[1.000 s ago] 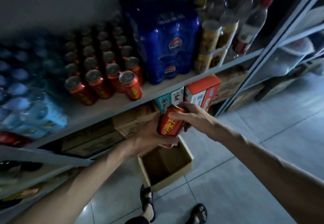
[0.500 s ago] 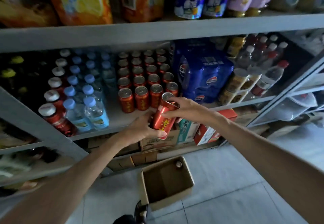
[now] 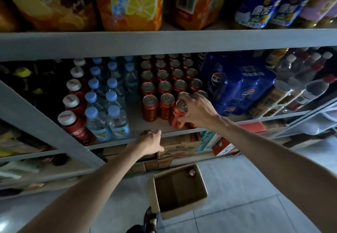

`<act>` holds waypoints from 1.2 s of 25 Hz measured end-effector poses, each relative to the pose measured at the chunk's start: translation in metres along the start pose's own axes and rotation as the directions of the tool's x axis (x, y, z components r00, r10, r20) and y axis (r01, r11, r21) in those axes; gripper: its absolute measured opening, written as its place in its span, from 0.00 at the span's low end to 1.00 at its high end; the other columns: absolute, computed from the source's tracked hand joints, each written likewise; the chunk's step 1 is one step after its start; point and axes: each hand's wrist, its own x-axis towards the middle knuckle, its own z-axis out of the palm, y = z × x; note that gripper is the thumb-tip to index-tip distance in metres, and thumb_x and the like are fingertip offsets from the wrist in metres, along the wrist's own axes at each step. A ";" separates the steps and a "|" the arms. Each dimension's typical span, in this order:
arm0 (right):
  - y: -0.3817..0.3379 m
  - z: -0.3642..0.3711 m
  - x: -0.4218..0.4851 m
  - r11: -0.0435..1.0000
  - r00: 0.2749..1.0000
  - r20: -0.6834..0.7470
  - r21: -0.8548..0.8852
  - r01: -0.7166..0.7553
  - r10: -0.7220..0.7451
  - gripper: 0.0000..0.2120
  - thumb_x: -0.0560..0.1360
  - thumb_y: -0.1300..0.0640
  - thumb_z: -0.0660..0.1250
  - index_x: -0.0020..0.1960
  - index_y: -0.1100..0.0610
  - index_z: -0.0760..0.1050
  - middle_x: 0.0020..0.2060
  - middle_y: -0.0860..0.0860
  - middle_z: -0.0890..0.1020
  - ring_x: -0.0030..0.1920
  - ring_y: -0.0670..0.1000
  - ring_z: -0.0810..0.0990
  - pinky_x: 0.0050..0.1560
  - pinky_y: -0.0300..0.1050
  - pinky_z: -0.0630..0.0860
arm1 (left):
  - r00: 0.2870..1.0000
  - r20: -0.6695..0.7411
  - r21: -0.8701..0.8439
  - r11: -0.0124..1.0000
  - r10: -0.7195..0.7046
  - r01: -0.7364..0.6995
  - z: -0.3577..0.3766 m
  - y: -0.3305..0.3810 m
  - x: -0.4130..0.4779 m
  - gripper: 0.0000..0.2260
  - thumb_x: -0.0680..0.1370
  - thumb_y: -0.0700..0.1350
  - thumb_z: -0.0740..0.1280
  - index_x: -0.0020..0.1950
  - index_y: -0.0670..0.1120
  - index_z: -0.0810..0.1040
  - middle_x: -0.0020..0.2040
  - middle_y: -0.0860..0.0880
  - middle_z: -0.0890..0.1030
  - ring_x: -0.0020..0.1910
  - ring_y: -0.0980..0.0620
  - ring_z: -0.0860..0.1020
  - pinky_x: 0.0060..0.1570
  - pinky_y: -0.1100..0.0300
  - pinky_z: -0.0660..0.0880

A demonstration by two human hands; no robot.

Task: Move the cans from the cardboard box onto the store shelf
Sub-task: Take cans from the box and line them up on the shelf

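Rows of red cans (image 3: 165, 87) stand on the middle store shelf (image 3: 138, 123). My right hand (image 3: 197, 111) grips one more red can (image 3: 177, 116) from the side, tilted, at the shelf's front beside the front row. My left hand (image 3: 150, 141) is lower, at the shelf's front edge, with its fingers curled round a small dark can (image 3: 145, 132) that is mostly hidden. On the floor below, the open cardboard box (image 3: 202, 190) has a single can (image 3: 191, 172) in its far corner.
Water bottles (image 3: 113, 108) and red white-capped bottles (image 3: 73, 123) stand left of the cans, a blue wrapped pack (image 3: 237, 83) to the right. The upper shelf board (image 3: 164, 41) hangs above. Cartons (image 3: 182, 147) fill the bottom shelf. My sandalled foot (image 3: 150, 218) is beside the box.
Both hands came apart from in front of the shelf. The right hand carried its can forward onto the shelf front; the left dropped to the shelf's edge.
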 end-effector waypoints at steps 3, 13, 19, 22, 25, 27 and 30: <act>0.001 0.011 0.008 0.997 0.998 0.015 -0.039 0.059 -0.059 0.33 0.63 0.49 0.77 0.65 0.56 0.73 0.60 0.54 0.79 0.60 0.55 0.75 0.57 0.46 0.71 | 0.988 0.155 0.050 0.999 0.012 -0.020 -0.004 -0.002 0.011 0.36 0.75 0.55 0.69 0.76 0.42 0.57 0.68 0.38 0.72 0.62 0.40 0.74 0.61 0.47 0.74; -0.001 0.033 0.017 0.980 0.993 0.081 -0.171 0.102 -0.089 0.29 0.61 0.49 0.79 0.60 0.56 0.76 0.58 0.55 0.72 0.59 0.56 0.74 0.61 0.49 0.74 | 0.981 0.184 0.080 0.994 0.056 -0.071 -0.017 -0.004 0.019 0.32 0.73 0.60 0.69 0.69 0.43 0.65 0.64 0.42 0.76 0.59 0.43 0.76 0.55 0.49 0.75; 0.001 0.040 0.016 0.991 0.997 0.057 -0.120 0.058 -0.052 0.31 0.59 0.50 0.80 0.59 0.59 0.76 0.61 0.56 0.72 0.60 0.57 0.75 0.57 0.50 0.74 | 0.987 0.159 0.087 0.995 0.032 -0.046 -0.014 0.001 0.015 0.27 0.72 0.56 0.70 0.63 0.43 0.67 0.54 0.43 0.77 0.49 0.44 0.76 0.45 0.52 0.75; 0.003 0.047 0.013 0.994 0.998 0.027 -0.086 0.065 -0.063 0.34 0.60 0.53 0.79 0.63 0.60 0.75 0.63 0.57 0.72 0.63 0.59 0.73 0.61 0.52 0.74 | 0.986 0.165 0.073 0.997 0.024 -0.037 -0.014 0.002 0.013 0.26 0.72 0.54 0.71 0.62 0.43 0.67 0.50 0.44 0.77 0.47 0.45 0.77 0.42 0.53 0.75; 0.003 0.054 0.003 0.995 0.998 -0.039 -0.086 0.054 -0.058 0.34 0.62 0.56 0.76 0.67 0.60 0.73 0.64 0.59 0.72 0.63 0.61 0.73 0.62 0.55 0.73 | 0.990 0.142 0.065 0.997 0.021 -0.031 -0.009 0.006 0.010 0.27 0.73 0.50 0.71 0.66 0.42 0.65 0.55 0.41 0.79 0.50 0.43 0.78 0.47 0.50 0.77; 0.000 0.057 -0.004 0.993 0.996 -0.078 -0.112 0.028 -0.037 0.35 0.64 0.56 0.76 0.69 0.59 0.71 0.64 0.59 0.73 0.61 0.61 0.73 0.61 0.54 0.73 | 0.993 0.111 0.115 0.993 0.028 -0.041 -0.008 0.013 0.005 0.30 0.75 0.47 0.68 0.73 0.40 0.61 0.61 0.38 0.77 0.57 0.40 0.77 0.57 0.48 0.76; -0.007 0.060 -0.020 0.995 0.985 -0.169 -0.097 0.014 -0.031 0.37 0.65 0.55 0.77 0.71 0.59 0.69 0.66 0.58 0.71 0.62 0.60 0.72 0.63 0.54 0.70 | 0.995 0.089 0.160 0.987 -0.043 0.029 -0.007 0.019 0.001 0.27 0.78 0.46 0.63 0.75 0.41 0.60 0.68 0.38 0.73 0.64 0.39 0.73 0.66 0.45 0.68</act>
